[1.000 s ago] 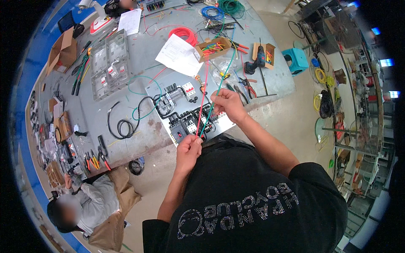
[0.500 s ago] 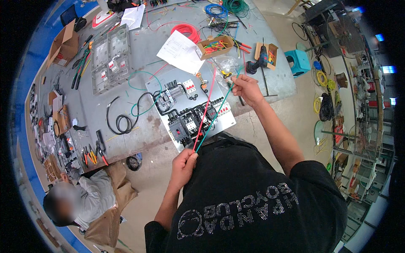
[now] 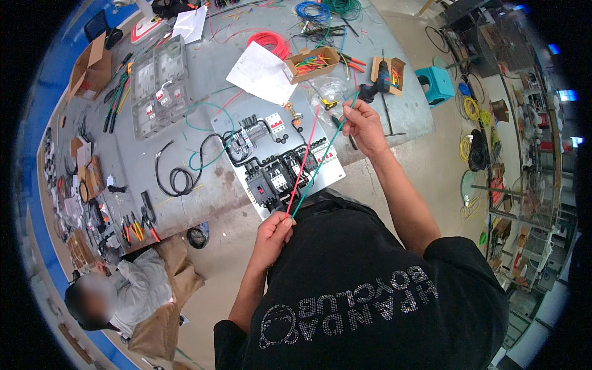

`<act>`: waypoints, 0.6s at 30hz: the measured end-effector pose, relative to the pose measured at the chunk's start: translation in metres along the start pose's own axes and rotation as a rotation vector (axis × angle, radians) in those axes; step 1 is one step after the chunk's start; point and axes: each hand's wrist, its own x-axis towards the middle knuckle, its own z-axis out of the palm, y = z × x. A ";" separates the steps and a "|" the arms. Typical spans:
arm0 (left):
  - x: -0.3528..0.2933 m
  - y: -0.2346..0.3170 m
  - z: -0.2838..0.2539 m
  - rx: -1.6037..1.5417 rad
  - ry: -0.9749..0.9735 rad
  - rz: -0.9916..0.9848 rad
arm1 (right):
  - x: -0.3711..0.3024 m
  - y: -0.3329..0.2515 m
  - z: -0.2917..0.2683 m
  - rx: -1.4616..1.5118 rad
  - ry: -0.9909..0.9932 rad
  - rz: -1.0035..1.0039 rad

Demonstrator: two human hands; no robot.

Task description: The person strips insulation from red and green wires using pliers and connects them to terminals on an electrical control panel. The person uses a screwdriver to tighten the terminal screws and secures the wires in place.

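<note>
My left hand (image 3: 272, 237) is closed in a pinch on the lower ends of a red wire (image 3: 302, 163) and a green wire (image 3: 317, 171). My right hand (image 3: 365, 128), farther up and to the right, pinches the green wire near its upper part, which runs taut between both hands. The red wire rises beside it, its upper end apart from my right fingers. Beneath the wires lies a metal mounting plate (image 3: 333, 174) carrying black circuit breakers (image 3: 260, 191), terminal blocks (image 3: 242, 147) and black wiring.
Behind the plate are a paper sheet (image 3: 262, 77), a box of coloured pieces (image 3: 311, 65) and a red wire coil (image 3: 268, 44). A cordless drill (image 3: 380, 80) stands at right. A clear organizer (image 3: 142, 92) and pliers (image 3: 135, 228) lie left. A seated person (image 3: 139, 290) is at lower left.
Both hands have shifted slightly with the wires, the left up and to the right. The green wire stays stretched between them. The view has moved a little.
</note>
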 end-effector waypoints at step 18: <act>-0.008 0.001 -0.001 -0.061 -0.041 -0.037 | 0.008 -0.006 -0.008 0.039 0.061 0.001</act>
